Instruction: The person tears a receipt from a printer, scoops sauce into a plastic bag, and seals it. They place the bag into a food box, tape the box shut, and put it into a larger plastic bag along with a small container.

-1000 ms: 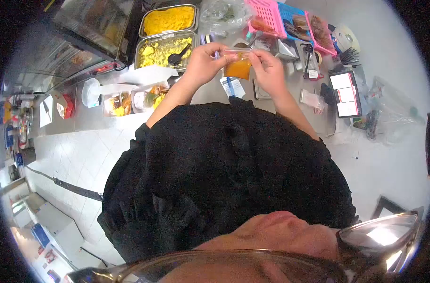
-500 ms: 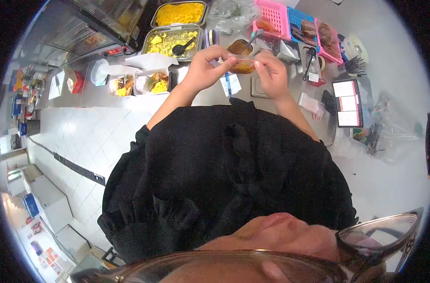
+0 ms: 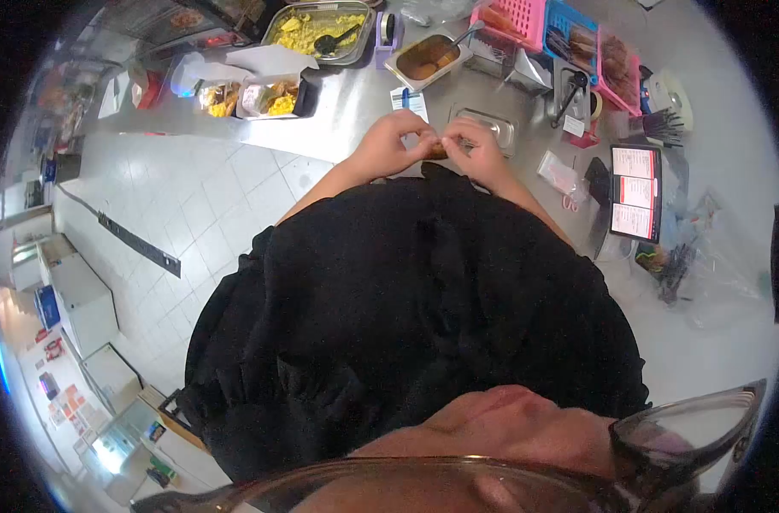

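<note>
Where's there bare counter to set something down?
Bare steel lies between the open food boxes and the paper slip, below the tape dispenser. It's crowded around the pink basket and blue basket; I'd avoid passing there.

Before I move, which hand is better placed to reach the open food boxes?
Probably your left hand: the open food boxes lie to your left, nearer it than your right hand. Both seem to pinch a small packet, though.

Ladle (image 3: 325,44) in tray (image 3: 348,61), pan (image 3: 419,83) at right (spoon (image 3: 467,34) in it) — baskets (image 3: 526,19) farther right, tablet (image 3: 635,192) before them
</note>
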`<state>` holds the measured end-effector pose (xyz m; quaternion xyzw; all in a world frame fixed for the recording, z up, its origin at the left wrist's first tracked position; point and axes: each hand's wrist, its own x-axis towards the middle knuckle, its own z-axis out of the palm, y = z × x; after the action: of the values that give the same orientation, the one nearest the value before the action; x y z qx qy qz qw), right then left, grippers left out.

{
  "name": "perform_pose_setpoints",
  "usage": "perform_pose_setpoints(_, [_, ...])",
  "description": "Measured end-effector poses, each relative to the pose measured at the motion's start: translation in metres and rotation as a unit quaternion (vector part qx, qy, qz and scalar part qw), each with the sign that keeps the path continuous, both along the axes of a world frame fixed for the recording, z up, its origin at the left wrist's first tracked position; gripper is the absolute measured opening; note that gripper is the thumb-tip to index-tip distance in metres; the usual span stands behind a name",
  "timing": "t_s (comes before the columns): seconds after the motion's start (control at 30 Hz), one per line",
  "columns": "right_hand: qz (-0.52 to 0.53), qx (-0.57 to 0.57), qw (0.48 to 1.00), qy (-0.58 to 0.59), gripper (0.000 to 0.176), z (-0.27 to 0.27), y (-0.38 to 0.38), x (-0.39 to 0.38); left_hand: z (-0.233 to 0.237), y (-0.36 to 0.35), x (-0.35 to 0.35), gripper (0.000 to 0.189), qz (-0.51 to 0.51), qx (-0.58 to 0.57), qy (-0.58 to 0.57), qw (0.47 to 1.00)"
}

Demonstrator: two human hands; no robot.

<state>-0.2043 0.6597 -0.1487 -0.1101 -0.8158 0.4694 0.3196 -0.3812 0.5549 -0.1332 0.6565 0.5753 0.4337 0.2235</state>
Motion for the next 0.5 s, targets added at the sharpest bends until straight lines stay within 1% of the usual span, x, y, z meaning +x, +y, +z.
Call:
perform_pose_setpoints(0.07, [0.015, 0.016, 0.999, -0.039, 0.005, -0.015, 0.000, 0.003, -0.014, -0.006, 0.006, 0.011, -0.013, -0.019, 0.028, 0.999])
perform_pose_setpoints(0.17, [0.050, 0.025, 0.992, -0.113, 0.009, -0.031, -0.002, 0.009, -0.030, -0.012, 0.014, 0.009, -0.008, -0.063, 0.022, 0.998])
perform_pose_setpoints(0.2, [0.063, 0.025, 0.988, -0.139, 0.011, -0.036, -0.003, 0.011, -0.038, -0.014, 0.015, 0.009, -0.005, -0.074, 0.040, 0.996])
perform_pose_setpoints(0.27, [0.120, 0.051, 0.974, -0.186, 0.013, -0.071, 0.012, 0.012, -0.055, -0.018, 0.012, 0.009, 0.000, -0.095, 0.075, 0.993])
perform_pose_setpoints(0.3, [0.149, 0.063, 0.965, -0.208, 0.014, -0.088, 0.020, 0.014, -0.061, -0.018, 0.011, 0.010, 0.008, -0.132, 0.081, 0.988])
perform_pose_setpoints(0.37, [0.076, 0.089, 0.959, -0.258, 0.016, -0.108, 0.028, 0.021, -0.073, -0.017, 0.004, 0.011, 0.027, -0.207, 0.092, 0.974])
perform_pose_setpoints(0.4, [0.040, 0.103, 0.953, -0.282, 0.018, -0.116, 0.036, 0.024, -0.079, -0.016, -0.004, 0.012, 0.070, -0.212, 0.140, 0.965])
perform_pose_setpoints(0.47, [-0.114, 0.087, 0.936, -0.322, 0.016, -0.126, 0.058, 0.031, -0.096, -0.014, -0.025, 0.017, 0.156, -0.225, 0.231, 0.934])
perform_pose_setpoints(0.5, [-0.146, 0.133, 0.926, -0.322, 0.016, -0.133, 0.071, 0.035, -0.106, -0.013, -0.038, 0.023, 0.178, -0.193, 0.259, 0.929])
